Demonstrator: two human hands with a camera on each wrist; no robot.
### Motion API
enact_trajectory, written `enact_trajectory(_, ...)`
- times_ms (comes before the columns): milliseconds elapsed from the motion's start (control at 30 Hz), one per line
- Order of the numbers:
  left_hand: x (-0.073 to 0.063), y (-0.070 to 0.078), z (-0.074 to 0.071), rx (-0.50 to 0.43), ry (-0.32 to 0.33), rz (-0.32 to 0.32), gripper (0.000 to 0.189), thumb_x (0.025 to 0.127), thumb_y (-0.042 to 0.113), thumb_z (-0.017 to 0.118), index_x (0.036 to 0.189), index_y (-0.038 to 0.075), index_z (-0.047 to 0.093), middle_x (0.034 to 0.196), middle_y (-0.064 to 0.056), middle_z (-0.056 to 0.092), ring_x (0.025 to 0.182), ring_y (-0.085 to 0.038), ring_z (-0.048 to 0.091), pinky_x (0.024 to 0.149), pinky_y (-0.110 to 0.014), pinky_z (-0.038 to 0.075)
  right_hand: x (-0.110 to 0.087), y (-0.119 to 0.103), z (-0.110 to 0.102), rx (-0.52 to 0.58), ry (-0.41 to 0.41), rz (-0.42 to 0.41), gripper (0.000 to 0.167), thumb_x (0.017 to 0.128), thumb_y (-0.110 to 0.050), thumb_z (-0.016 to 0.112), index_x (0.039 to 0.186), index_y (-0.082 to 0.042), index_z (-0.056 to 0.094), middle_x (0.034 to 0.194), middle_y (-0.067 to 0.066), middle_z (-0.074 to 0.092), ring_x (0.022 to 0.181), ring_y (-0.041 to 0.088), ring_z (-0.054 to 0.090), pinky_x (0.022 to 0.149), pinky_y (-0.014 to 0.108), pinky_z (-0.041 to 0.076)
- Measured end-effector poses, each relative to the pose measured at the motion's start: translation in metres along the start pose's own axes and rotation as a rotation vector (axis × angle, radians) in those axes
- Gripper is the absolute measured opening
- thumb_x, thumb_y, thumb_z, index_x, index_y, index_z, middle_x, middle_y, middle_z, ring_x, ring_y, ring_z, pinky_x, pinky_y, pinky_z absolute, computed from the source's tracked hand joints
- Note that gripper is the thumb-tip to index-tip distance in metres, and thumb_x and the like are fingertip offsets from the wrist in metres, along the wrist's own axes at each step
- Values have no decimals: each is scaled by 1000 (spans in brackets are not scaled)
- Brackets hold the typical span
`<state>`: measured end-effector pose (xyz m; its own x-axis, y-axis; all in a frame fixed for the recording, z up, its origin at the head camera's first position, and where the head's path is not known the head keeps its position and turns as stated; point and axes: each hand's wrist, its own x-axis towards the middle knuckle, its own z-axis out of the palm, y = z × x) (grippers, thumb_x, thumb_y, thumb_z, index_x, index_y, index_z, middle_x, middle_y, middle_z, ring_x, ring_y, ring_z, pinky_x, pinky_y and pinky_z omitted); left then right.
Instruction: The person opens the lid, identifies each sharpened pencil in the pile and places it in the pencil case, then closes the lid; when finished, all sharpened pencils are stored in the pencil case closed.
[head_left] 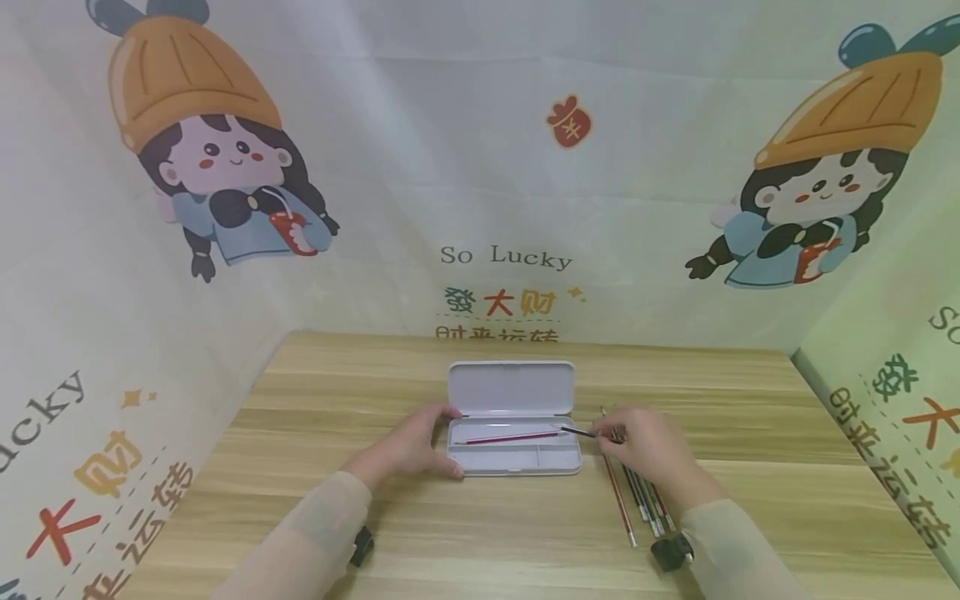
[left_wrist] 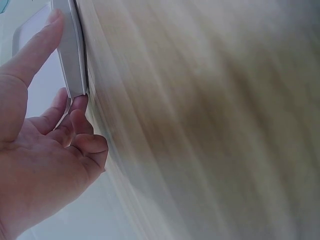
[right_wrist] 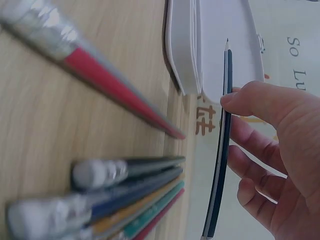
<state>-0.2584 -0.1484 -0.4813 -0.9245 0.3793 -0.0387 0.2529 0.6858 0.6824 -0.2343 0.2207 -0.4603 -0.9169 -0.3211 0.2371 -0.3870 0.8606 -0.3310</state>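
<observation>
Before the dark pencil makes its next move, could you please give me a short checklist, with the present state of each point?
1. Lid open: ok, it stands raised behind the pencil case.
2. Case steadied: ok, the left hand grips its left end.
3. Dark pencil held: ok, the right hand pinches it, point toward the case.
4. Point clear of the red pencil in the rear compartment: cannot tell, they appear close in the head view.
5. Table right of the case free of loose pencils: not ok, several lie there.
</observation>
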Motion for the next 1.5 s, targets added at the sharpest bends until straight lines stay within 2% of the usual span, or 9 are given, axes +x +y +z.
enact_trajectory(233,1,0,1,-9,-10,-4,87,62,22,99,136,4,56,141,-19,59,138,-40,50,123,-56,35,9,-11,7,16,-11,-20,14,84,-16,80,97,-21,83,77,-12,70,62,3,48,54,22,42)
enact_trajectory(367,2,-1,1,-3,-9,0,87,62,22,99,136,4,57,140,-19,59,138,-40,50,123,-56,35,15,-18,13,21,-34,-14,13,85,-18,80,97,-23,83,77,-11,68,61,3,48,52,22,41)
enact_trajectory(567,2,-4,1,1,-12,1,87,62,23,99,136,4,56,141,-18,60,138,-39,50,123,-55,35,27,-29,23,10,-55,-36,13,85,-20,80,96,-28,82,82,-12,71,65,3,53,57,24,45)
enact_trajectory(800,2,-4,0,-3,-7,-5,88,61,22,99,136,5,57,140,-18,59,138,-39,50,123,-55,35,43,-45,31,2,-64,-126,13,86,-17,80,96,-25,83,94,-7,77,85,12,68,69,30,54)
enact_trajectory(967,2,-3,-1,5,-11,1,88,62,22,99,136,4,56,141,-18,59,138,-40,50,123,-56,34,53,-57,35,-40,-61,-162,12,84,-18,81,94,-25,83,89,-9,77,83,12,69,70,30,55)
enact_trajectory(1100,1,-3,-2,0,-5,-10,88,62,21,99,136,4,56,141,-19,59,139,-40,49,123,-57,34,63,-66,38,-74,-68,-193,10,84,-22,83,93,-27,83,91,-10,78,86,12,71,70,31,56)
enact_trajectory(1333,3,-2,-3,-12,-6,-13,89,63,22,99,138,4,55,143,-20,58,140,-40,48,124,-57,33,72,-77,43,-87,-107,-194,11,84,-20,82,93,-25,83,91,-9,78,87,12,71,75,32,58)
enact_trajectory(1500,1,-1,0,-30,-9,-24,88,61,21,99,136,5,56,141,-18,59,138,-40,50,123,-57,33,73,-85,47,-58,-146,-196,11,84,-17,82,92,-24,83,93,-8,78,89,14,70,79,34,58)
